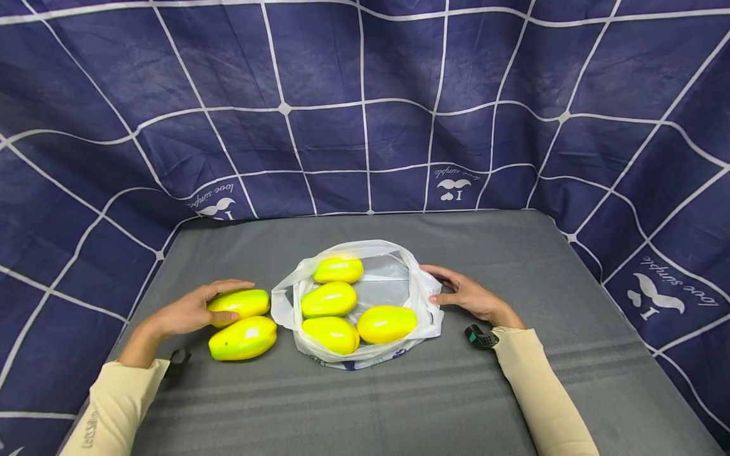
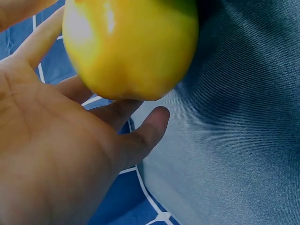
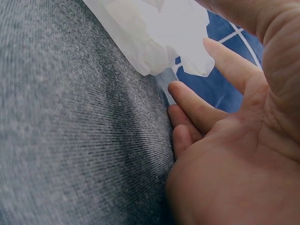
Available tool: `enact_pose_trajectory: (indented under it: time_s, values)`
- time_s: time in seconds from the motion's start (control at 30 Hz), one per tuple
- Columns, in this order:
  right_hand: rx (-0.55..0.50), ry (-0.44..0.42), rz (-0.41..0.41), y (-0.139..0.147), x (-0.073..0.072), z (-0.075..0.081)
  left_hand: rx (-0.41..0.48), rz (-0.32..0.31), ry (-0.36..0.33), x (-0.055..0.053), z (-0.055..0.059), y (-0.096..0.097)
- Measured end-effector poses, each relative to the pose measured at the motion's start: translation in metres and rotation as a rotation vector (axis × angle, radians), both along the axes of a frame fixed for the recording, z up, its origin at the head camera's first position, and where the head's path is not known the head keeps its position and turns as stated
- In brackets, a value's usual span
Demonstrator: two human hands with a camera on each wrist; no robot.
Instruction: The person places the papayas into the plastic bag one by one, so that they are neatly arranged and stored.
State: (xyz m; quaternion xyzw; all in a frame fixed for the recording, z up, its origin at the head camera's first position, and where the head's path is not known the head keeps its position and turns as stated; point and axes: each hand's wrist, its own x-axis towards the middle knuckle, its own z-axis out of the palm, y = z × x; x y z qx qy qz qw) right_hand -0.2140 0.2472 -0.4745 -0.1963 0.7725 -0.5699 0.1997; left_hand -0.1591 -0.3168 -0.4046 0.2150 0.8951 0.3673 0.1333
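Note:
My left hand is around the farther of two yellow-green papayas beside the bag, thumb on the near side and fingers on the far side. This papaya also fills the top of the left wrist view, where the little finger stands off it. The nearer papaya lies right alongside. A white plastic bag stands with its mouth spread, several papayas inside. At the bag's right side, my right hand touches the plastic with thumb and forefinger extended; its other fingers are loosely bent near the cloth.
Grey cloth covers the table. A dark blue curtain with white lines encloses the back and both sides. Black bands with small devices are on both wrists, the right device close to the tabletop.

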Motion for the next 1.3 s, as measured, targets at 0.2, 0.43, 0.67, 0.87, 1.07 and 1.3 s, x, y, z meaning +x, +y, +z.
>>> enact_pose_trajectory:
  time_s: [0.2,0.43,0.67,0.87,1.07,1.3]
  values:
    - [0.01,-0.003,-0.009,0.0006,-0.0003,-0.0006,-0.001,-0.001,-0.013,-0.0022,-0.0035,-0.0006]
    - [0.013,-0.004,-0.009,0.0008,-0.0001,-0.0002,0.015,0.006,-0.067,-0.004,-0.0085,-0.001]
    - [0.018,-0.015,-0.01,0.0004,0.0014,0.0012,0.011,0.008,-0.063,-0.0035,-0.0073,0.0007]
    - [0.009,-0.015,-0.003,0.0006,0.0009,0.0015,0.013,0.02,-0.072,-0.0038,-0.007,0.0023]
    - [-0.003,-0.02,0.007,0.0012,0.0003,0.0001,0.005,0.034,-0.06,-0.0042,-0.0073,0.0021]
    - [0.026,-0.006,-0.016,0.0014,-0.0011,-0.0002,-0.018,0.07,0.023,-0.006,-0.0022,0.0006]
